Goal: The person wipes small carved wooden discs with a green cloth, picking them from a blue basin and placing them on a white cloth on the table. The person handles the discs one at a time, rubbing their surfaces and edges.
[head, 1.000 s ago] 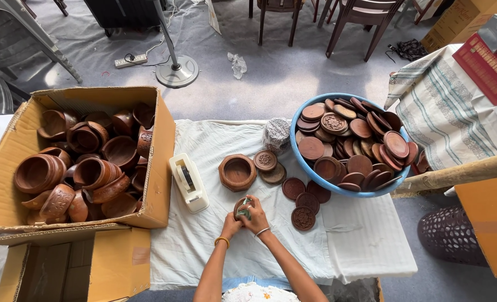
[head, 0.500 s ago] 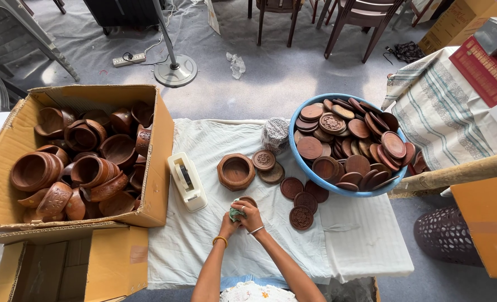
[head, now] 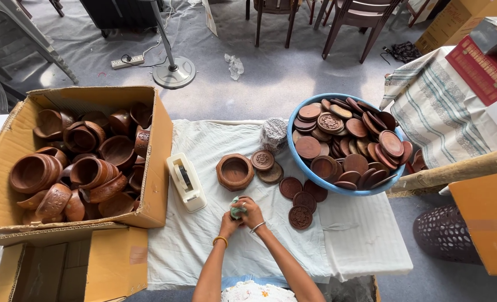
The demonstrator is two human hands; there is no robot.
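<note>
My left hand (head: pixel 230 222) and my right hand (head: pixel 252 212) are pressed together over the white cloth (head: pixel 203 246), both closed around a small pale green thing (head: pixel 236 209); what it is cannot be made out. Just beyond my hands stands an open round wooden bowl (head: pixel 234 171). Two carved wooden lids (head: pixel 263 160) lie right of the bowl. Three more lids (head: pixel 301 197) lie on the cloth to the right of my hands.
A cardboard box (head: pixel 159 168) full of wooden bowls stands at the left. A white tape dispenser (head: pixel 186 181) lies beside it. A blue basin (head: pixel 315 176) heaped with wooden lids sits at the right. Chairs, a fan stand (head: pixel 173 71) and a striped cloth (head: pixel 450 112) lie beyond.
My hands have stayed together in the same spot, shifting slightly as they work the small green thing. Nothing else on the cloth has moved.
</note>
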